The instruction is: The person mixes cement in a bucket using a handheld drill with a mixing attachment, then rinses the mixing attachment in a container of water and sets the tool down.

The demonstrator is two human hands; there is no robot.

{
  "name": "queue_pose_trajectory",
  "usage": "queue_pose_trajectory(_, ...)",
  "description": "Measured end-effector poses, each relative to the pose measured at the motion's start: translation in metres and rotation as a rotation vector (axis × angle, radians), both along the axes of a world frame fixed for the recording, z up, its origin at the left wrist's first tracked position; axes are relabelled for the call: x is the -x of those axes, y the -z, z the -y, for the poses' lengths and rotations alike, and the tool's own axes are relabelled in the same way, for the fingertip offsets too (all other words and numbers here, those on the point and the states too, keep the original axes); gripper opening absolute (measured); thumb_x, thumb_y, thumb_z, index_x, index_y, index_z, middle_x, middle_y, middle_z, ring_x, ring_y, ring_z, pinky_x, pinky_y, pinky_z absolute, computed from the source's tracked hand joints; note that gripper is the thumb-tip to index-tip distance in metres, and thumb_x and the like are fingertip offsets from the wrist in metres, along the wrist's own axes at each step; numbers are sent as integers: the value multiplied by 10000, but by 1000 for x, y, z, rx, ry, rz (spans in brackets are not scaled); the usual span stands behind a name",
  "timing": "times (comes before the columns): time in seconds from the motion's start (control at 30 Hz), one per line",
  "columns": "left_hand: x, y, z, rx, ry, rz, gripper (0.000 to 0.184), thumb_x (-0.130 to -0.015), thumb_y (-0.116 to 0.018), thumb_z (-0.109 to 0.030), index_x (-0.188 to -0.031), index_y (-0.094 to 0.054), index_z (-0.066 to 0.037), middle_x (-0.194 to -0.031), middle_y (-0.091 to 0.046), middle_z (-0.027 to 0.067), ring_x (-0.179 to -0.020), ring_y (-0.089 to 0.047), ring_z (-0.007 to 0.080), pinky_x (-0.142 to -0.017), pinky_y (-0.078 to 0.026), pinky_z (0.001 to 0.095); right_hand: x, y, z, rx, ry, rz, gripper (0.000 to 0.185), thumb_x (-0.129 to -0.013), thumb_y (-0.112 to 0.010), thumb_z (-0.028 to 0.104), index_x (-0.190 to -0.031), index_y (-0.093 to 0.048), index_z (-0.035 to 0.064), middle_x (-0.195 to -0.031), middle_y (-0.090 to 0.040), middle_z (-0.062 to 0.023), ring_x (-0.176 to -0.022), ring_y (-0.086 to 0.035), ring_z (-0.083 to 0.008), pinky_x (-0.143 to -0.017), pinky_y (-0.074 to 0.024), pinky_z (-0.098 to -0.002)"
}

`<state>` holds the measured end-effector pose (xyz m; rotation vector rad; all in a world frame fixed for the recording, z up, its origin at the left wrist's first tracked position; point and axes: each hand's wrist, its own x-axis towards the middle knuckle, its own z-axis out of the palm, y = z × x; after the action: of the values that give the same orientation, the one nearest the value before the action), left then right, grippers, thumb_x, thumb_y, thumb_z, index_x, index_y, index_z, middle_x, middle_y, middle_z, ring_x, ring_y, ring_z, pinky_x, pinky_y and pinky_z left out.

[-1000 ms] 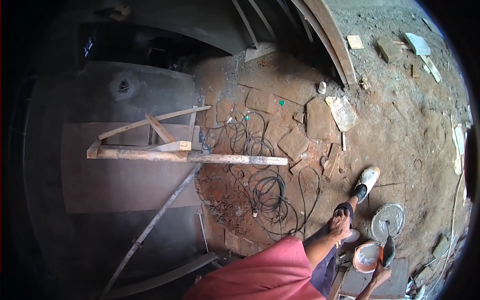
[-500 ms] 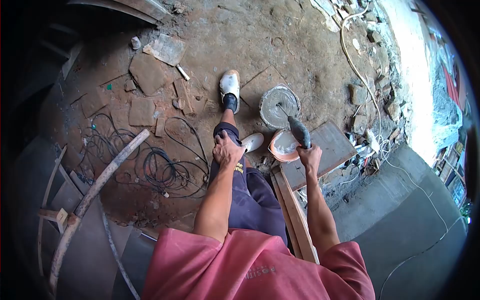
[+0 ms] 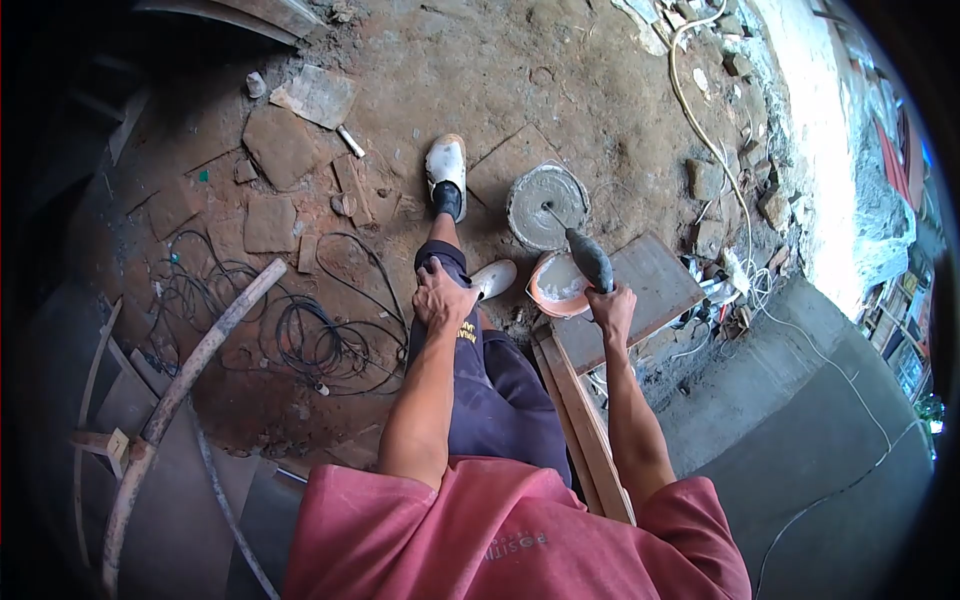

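Observation:
My right hand [image 3: 614,310] is wrapped around the handle of a dark drill [image 3: 590,262]. A thin rod runs from the drill into grey wet mix [image 3: 552,192], which fills a round bucket [image 3: 513,222] with a crusted rim. A small hollow shows in the mix where the rod enters; the rod's lower end is hidden. Resting on my bent knee, my left hand [image 3: 440,298] has its fingers apart and holds nothing. Between the bucket and my right hand sits an orange tub [image 3: 545,303] with white material inside.
A board [image 3: 650,285] lies right of the tub, and long planks [image 3: 585,420] run beside my leg. Tangled black cables [image 3: 320,335] and a wooden pole [image 3: 215,345] are at left. Broken slabs [image 3: 280,148] lie on the dirt floor. A hose [image 3: 690,105] and rubble line the right.
The whole view has shifted slightly, so the floor, bucket and feet appear a little farther left. The drill stays in the mix, and my left hand stays on the knee.

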<state>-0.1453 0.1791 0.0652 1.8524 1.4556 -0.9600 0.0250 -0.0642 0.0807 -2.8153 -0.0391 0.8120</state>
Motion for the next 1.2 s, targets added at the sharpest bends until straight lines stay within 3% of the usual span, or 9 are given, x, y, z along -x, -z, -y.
queue_pose_trajectory(1.2, -8, -5, -1, -6, 13, -11, 959, -679, -819, -509, -1437, -408, -89, -1336, -536, 206, -1168, -607, 342, -986, -500, 427, -3, -7, 8, 46, 57, 19, 377, -683, -707, 270, -883, -716, -50, -725, -644, -300, -735, -679, -441, -728, -534, -460)
